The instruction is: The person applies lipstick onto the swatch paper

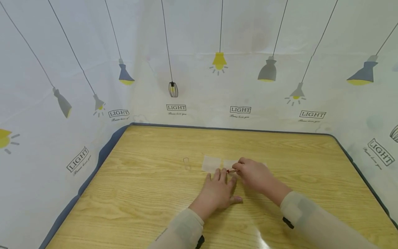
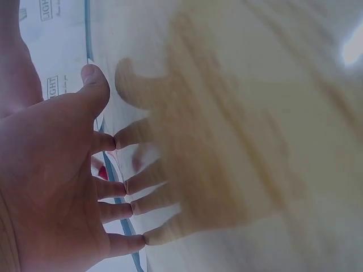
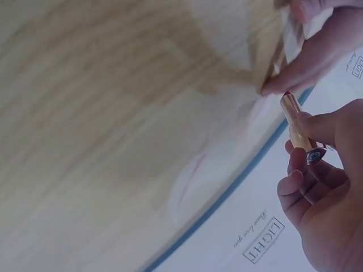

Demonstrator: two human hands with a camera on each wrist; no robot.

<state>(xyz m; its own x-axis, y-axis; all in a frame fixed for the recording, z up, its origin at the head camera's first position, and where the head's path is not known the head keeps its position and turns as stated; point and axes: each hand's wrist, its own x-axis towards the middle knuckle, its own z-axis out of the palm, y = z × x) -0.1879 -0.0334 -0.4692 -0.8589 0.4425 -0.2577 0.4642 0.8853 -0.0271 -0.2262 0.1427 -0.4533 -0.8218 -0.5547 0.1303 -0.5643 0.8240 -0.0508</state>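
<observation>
My right hand (image 1: 253,174) holds a lipstick (image 3: 296,122), a gold tube with a red tip, between thumb and fingers. In the head view its red end points left, toward my left hand (image 1: 216,192). That left hand lies with fingers spread and straight, fingertips down at the near edge of the thin white paper pieces. One white piece (image 1: 211,164) lies left of centre; a second white piece (image 1: 229,164) sits beside it, partly hidden by my right hand. In the right wrist view, a pale piece (image 3: 186,184) carries a thin red streak.
On the wooden table (image 1: 149,193), left of the papers, lies a small see-through thing (image 1: 186,163) with a rounded outline. White cloth walls (image 1: 199,79) printed with lamps surround the table's back and sides.
</observation>
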